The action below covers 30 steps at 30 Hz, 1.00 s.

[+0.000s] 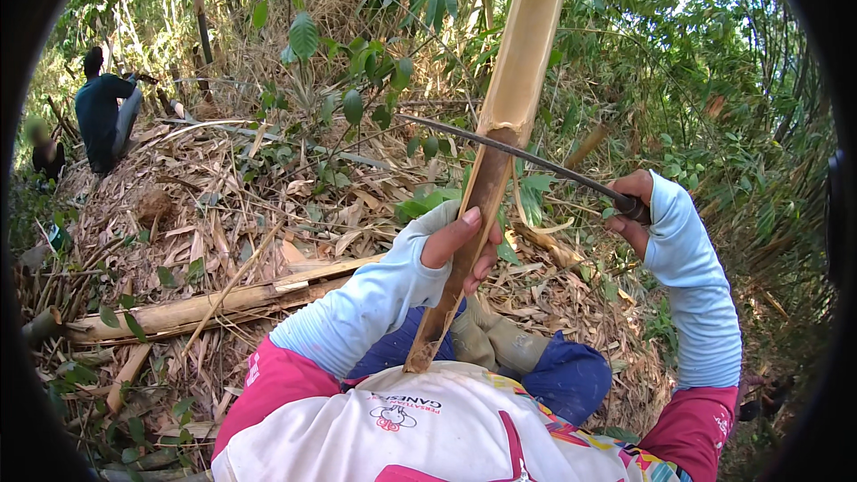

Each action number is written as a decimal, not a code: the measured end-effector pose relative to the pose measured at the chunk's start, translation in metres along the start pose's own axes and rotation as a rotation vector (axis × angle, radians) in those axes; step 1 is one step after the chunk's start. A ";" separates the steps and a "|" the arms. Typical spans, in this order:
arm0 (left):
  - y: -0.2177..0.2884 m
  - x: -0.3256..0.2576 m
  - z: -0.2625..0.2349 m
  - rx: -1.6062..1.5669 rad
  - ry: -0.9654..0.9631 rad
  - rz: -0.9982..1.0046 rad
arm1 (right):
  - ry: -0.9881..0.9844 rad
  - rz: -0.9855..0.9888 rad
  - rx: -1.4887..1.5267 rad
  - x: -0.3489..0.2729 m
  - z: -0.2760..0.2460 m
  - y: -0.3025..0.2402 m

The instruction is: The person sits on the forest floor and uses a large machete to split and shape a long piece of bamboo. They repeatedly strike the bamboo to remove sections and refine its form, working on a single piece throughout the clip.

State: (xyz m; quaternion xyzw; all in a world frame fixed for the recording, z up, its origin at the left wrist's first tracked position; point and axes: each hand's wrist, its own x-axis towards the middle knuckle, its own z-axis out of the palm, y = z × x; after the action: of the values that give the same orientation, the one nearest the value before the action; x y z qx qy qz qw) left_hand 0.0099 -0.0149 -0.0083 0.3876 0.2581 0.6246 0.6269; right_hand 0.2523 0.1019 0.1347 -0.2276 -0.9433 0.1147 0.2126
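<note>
While we look down through the head camera, our left hand point(462, 241) at the middle of the frame wraps its fingers around a long bamboo pole point(500, 138), thumb pressed flat on its face. That pole runs from just above our lap, its lower end near our white apron point(420, 433), up past the top edge right of center. Our right hand point(629, 211), at the right, has its fingers curled tight on the handle of a long knife point(513, 150), whose blade lies across the pole and bites into its outer skin. We judge the step to be paring the skin. Any next stroke calls for a firm left grip kept below the blade.

Lower left, 1 cut bamboo length point(214, 302) lies on dry leaves. Upper left, another person point(105, 120) crouches.
</note>
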 end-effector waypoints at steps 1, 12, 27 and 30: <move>0.000 0.000 -0.001 -0.006 -0.009 0.000 | 0.003 -0.002 -0.001 -0.001 -0.001 0.000; 0.001 0.004 0.003 -0.029 -0.019 -0.001 | 0.002 -0.010 -0.104 -0.003 -0.009 -0.004; 0.004 -0.003 0.021 0.107 0.045 0.019 | 0.013 0.055 -0.316 0.001 -0.004 -0.013; 0.001 -0.004 0.024 0.172 0.068 0.004 | -0.008 0.058 -0.333 0.003 -0.002 -0.015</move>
State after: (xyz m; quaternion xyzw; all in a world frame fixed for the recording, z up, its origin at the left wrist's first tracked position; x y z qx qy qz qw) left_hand 0.0280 -0.0233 0.0054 0.4193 0.3311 0.6142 0.5808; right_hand 0.2451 0.0910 0.1424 -0.2863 -0.9431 -0.0364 0.1649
